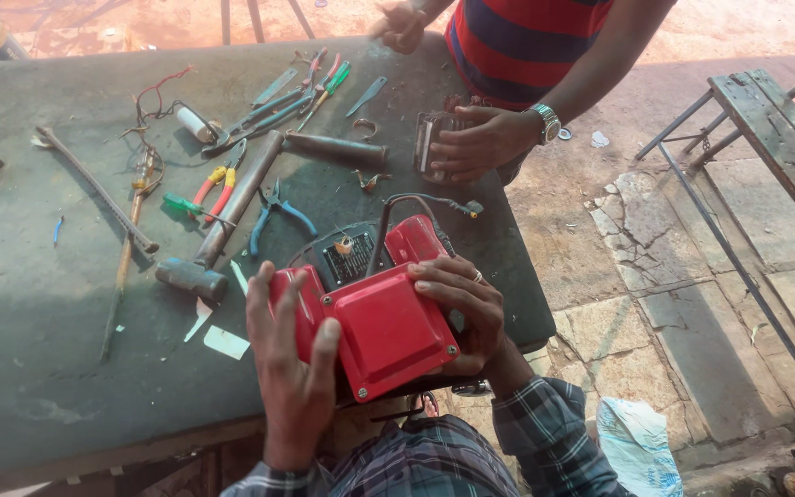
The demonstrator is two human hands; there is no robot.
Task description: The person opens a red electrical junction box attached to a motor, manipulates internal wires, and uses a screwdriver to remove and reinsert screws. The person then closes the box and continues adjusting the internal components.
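Head view: the red metal housing (381, 317) sat at the near edge of the dark workbench (39, 322), gripped from both sides. The left hand (292, 368) pressed flat against its left flank, fingers spread upward; the right hand (460, 308) wrapped its right edge, fingers curled over the top. The step in hand appeared to be seating or aligning the cover over the black base (347, 262); the next move likely called for squaring the corners. A hammer (218, 221), blue-handled pliers (273, 216) and red-and-yellow pliers (218, 184) lay further off. A co-worker's hand (476, 143) held a small part, indistinct. The housing's underside was hidden.
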